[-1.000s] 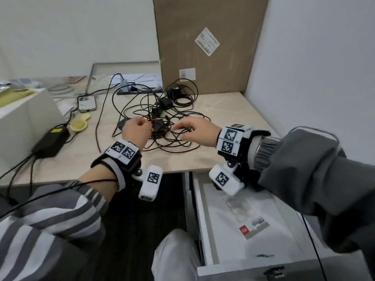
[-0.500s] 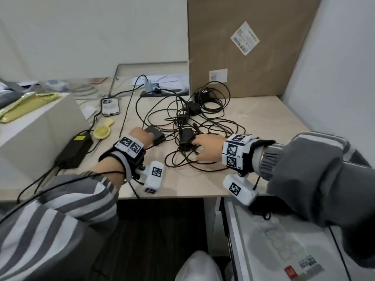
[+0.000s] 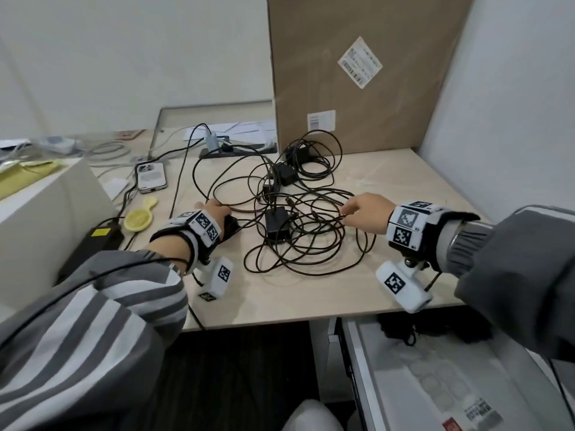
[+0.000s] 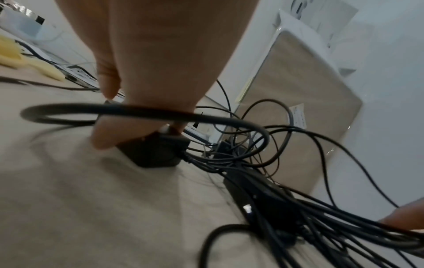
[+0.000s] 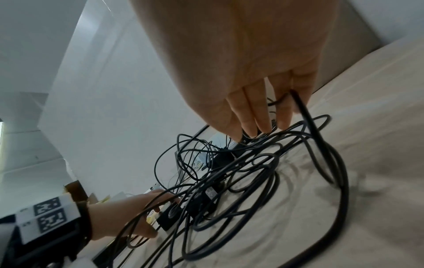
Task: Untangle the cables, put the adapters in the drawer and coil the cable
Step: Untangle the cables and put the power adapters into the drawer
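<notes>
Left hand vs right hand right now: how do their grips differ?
The left hand grips a black adapter resting on the table; the right hand pinches only a thin cable. The left hand sits at the tangle's left edge, the right hand at its right edge. Both wear marker-tagged wristbands.

No legible text; shipping label [image 3: 360,62] on cardboard box [image 3: 373,98] too blurred to read.
</notes>
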